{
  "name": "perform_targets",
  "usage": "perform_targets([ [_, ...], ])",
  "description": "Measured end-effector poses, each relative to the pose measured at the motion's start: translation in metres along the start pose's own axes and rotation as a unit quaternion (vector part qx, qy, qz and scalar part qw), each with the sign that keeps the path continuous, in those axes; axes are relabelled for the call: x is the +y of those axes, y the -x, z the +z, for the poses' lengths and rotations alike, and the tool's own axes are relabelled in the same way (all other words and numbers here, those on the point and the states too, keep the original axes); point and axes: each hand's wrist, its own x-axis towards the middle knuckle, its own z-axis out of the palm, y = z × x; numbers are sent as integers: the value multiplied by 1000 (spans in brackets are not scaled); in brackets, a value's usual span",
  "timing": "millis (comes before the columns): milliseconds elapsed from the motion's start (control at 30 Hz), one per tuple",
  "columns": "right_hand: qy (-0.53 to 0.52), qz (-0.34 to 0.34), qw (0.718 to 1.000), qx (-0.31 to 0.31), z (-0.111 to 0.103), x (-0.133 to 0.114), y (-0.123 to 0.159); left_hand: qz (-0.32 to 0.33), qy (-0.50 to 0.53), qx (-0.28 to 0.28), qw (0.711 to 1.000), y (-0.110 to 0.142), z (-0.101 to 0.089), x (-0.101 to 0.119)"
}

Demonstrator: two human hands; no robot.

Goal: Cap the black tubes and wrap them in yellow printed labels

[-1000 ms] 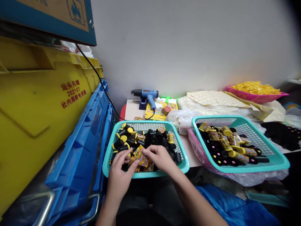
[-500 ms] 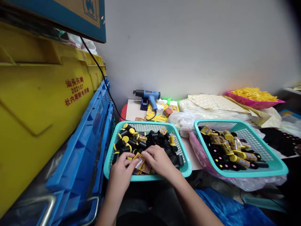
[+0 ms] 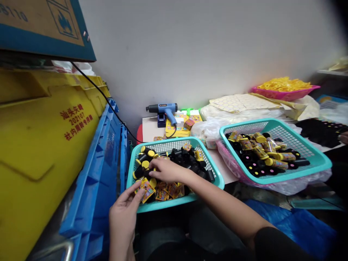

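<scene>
My left hand (image 3: 125, 204) pinches a colourful printed label sleeve (image 3: 146, 189) between thumb and fingers, at the front left corner of the near turquoise basket (image 3: 209, 170). My right hand (image 3: 165, 170) reaches into that basket, its fingers closed on a black canister (image 3: 148, 173), partly hidden by the fingers. Black canisters with yellow lids (image 3: 145, 164) lie around it. A pile of flat label sleeves (image 3: 170, 190) rests at the basket's front. Some canisters there, such as one at the right (image 3: 199, 156), wear a printed label.
A second turquoise basket (image 3: 317, 159) at right holds labelled and black canisters. A blue heat gun (image 3: 164, 108) stands behind. Yellow (image 3: 40, 123) and blue crates (image 3: 92, 174) wall the left; a carton (image 3: 54, 32) overhangs. Another person's hand (image 3: 344, 137) shows at far right.
My hands have parted. The left has drawn a label sleeve toward the front left; the right has moved off the sleeves to the black canisters. The view has shifted too.
</scene>
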Motion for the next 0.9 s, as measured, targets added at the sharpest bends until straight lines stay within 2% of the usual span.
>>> perform_targets([
  [67, -129, 30, 989, 66, -4, 5, 19, -13, 8, -23, 1000, 3, 4, 3],
  [100, -219, 43, 970, 95, -6, 7, 30, -12, 4, -29, 999, 4, 7, 4],
  [200, -449, 55, 882, 131, -8, 15, 63, 12, -26, -2, 1000, 7, 13, 5],
  [267, -514, 45, 846, 134, -9, 18, 79, 25, -33, 12, 999, 7, 18, 1],
  [400, -566, 36, 815, 118, -13, 20, 94, 31, -13, -28, 999, 9, 25, -8],
  [467, -569, 40, 816, 92, -17, 22, 96, 30, -9, -45, 999, 10, 29, -9],
  [567, -529, 45, 845, 70, -21, 28, 99, 21, -12, -55, 998, 14, 36, -5],
  [667, -463, 43, 881, 86, -25, 37, 104, 17, -35, -72, 997, 18, 42, 3],
  [767, -402, 29, 910, 99, -27, 42, 111, 13, -73, -118, 990, 21, 49, 10],
  [900, -374, -10, 921, 108, -25, 44, 116, -13, -92, -178, 980, 27, 58, 16],
])
